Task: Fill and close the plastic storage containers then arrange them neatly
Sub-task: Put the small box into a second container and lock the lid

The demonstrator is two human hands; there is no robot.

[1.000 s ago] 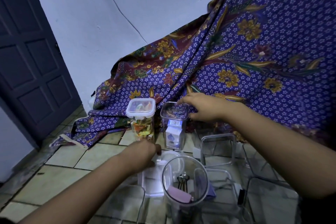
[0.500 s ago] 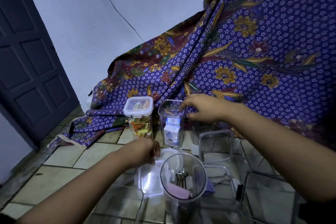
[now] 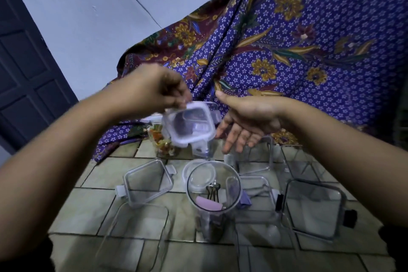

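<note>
Head view. My left hand (image 3: 159,91) is at centre frame, slightly left. Its grip is narrow: thumb and fingertips pinch the upper left corner of a square clip lid (image 3: 189,127). The lid hangs tilted in the air above the tiled floor (image 3: 92,210), its broad face turned toward the camera.

My right hand (image 3: 245,121) is just right of the lid. Its grip is wide, with the fingers straight and pointing down, and it holds nothing. I cannot tell whether the fingertips touch the lid edge.

Behind the lid, two containers stand on the floor against the patterned cloth (image 3: 309,51):
- a lidded container of coloured pieces (image 3: 162,142), to the left;
- a clear container (image 3: 204,150), to the right and largely hidden by the lid.

At lower centre stands a tall round container (image 3: 212,223), uncovered. It holds binder clips (image 3: 213,190) and a pink block (image 3: 208,203). A round lid (image 3: 194,174) lies on the floor just behind it. A second square lid (image 3: 146,184) lies flat to its left.

Empty clear containers stand at lower left (image 3: 134,227) and lower right (image 3: 313,210). A dark door (image 3: 26,73) fills the left edge.
</note>
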